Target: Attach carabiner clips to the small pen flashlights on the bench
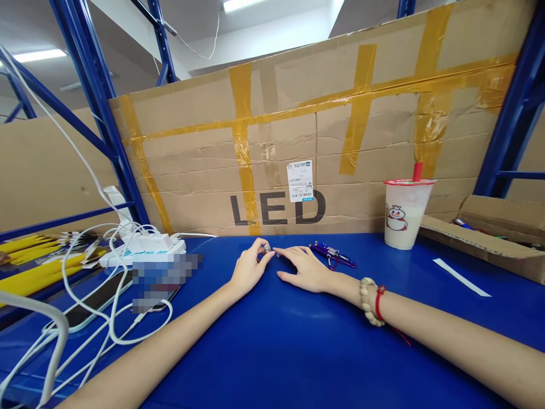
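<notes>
Near the back of the blue tabletop, my left hand is closed in a pinch around a small silvery piece, too small for me to name. Just right of it, my right hand lies low over the table with its fingers stretched and apart. Its index fingertip is beside a tiny shiny bit close to the left fingers; I cannot tell if they touch. Behind the right hand lie purple pens, partly covering one another.
A lidded drink cup with a red straw stands at the back right, near a paper strip and an open cardboard box. Leftward are white cables, a power strip and a phone. A cardboard wall closes off the back.
</notes>
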Demonstrator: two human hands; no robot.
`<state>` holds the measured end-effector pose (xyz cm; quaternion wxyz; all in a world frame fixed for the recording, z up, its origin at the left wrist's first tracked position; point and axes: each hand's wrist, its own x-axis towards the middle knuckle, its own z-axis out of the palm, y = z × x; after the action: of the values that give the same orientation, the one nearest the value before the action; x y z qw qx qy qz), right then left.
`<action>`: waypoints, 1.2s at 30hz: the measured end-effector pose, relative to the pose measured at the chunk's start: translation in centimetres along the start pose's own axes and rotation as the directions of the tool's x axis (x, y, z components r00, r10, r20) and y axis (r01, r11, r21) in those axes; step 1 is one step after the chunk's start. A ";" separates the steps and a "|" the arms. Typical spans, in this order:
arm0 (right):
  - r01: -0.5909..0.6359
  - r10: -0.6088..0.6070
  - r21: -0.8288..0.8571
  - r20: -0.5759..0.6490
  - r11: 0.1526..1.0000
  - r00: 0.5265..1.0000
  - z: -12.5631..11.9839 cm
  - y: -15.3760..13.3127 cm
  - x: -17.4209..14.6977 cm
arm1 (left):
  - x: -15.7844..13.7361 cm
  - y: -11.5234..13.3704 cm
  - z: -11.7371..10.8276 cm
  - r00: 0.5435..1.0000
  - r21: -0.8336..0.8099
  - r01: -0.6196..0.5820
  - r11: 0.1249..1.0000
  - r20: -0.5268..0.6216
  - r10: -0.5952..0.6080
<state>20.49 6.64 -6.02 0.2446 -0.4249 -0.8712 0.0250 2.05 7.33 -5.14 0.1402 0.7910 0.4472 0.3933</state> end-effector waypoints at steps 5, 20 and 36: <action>-0.018 0.022 0.026 -0.136 0.999 0.990 -0.2 -0.3 -0.2 | 0.0 0.4 0.0 1.000 0.047 -0.021 0.999 0.020 0.020; -0.142 0.155 0.099 -0.138 0.985 0.978 -0.1 0.1 0.0 | -0.2 0.6 -0.2 0.992 0.206 -0.119 0.971 0.074 0.105; 0.135 -0.097 0.038 -0.514 0.990 0.852 -0.3 -0.2 -0.6 | -0.3 0.8 0.0 0.966 0.235 -0.241 0.942 0.149 0.211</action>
<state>20.83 6.04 -5.96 0.4829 -0.3539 -0.7978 -0.0717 2.40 6.65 -4.81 0.0199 0.8710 0.3900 0.2982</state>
